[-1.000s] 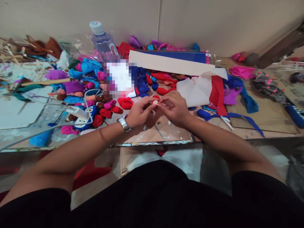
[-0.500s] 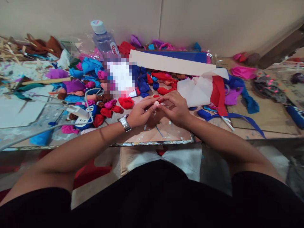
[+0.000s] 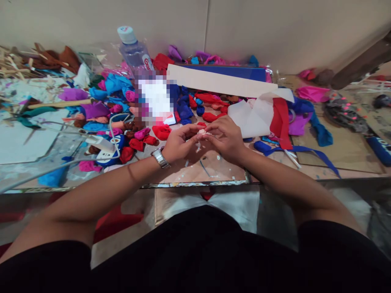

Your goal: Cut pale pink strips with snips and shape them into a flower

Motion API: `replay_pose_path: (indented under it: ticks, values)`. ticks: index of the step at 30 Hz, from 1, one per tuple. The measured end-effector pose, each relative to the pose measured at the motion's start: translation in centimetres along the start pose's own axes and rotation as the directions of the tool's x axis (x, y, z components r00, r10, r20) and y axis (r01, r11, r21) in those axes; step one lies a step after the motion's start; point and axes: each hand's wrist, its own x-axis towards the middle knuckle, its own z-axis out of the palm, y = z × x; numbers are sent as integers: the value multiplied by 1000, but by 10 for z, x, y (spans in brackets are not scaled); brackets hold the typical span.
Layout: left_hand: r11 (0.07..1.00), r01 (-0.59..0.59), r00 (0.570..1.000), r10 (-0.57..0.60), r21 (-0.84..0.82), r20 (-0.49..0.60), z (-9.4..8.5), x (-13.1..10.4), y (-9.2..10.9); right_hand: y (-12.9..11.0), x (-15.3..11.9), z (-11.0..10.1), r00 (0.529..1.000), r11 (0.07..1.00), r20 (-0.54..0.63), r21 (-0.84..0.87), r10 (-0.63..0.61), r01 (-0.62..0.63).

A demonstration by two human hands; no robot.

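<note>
Between my fingertips is a small pale pink rosette (image 3: 202, 132), rolled like a rose from thin paper or cloth; its exact material I cannot tell. My left hand (image 3: 181, 143), with a metal watch (image 3: 161, 158) at the wrist, pinches it from the left. From the right, my right hand (image 3: 226, 138) pinches it too, thumb below and forefinger above. A thin pale strip hangs beneath the rosette. Red rolled pieces (image 3: 161, 132) lie just left of my left hand. White sheets (image 3: 250, 118) and a red strip (image 3: 281, 122) lie beyond my right hand.
A clear bottle (image 3: 134, 51) stands at the back left. A blurred bright phone (image 3: 157, 97) leans among colourful crumpled pieces. A white cable (image 3: 61, 165) runs to a charger on a blue power strip (image 3: 111, 156). A long pale strip (image 3: 220, 81) lies at the back.
Both hands stay in place on the rosette, with small finger shifts. The rosette shows slightly more between the fingertips. Things on the table have not moved.
</note>
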Motion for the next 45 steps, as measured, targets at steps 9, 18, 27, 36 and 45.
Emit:
replay_pose_path:
  ticks: [9,18,27,36,45]
  values:
    - [999,35,999,-35,-27,7,-2,1,-6,3,0,1,999,999,-4,11,-48,48]
    - [998,41,999,-41,-39,6,-2,2,-5,0,0,0,999,999,21,-12,-49,49]
    - [1000,30,999,-30,1,32,-1,-1,-4,0,-1,2,997,1000,75,0,-23,23]
    - [999,-12,998,10,36,60,0,-3,-1,1,-1,1,998,1000,58,19,-14,13]
    - [976,-167,983,153,144,100,-6,0,-3,0,0,1,1000,999,26,53,-3,2]
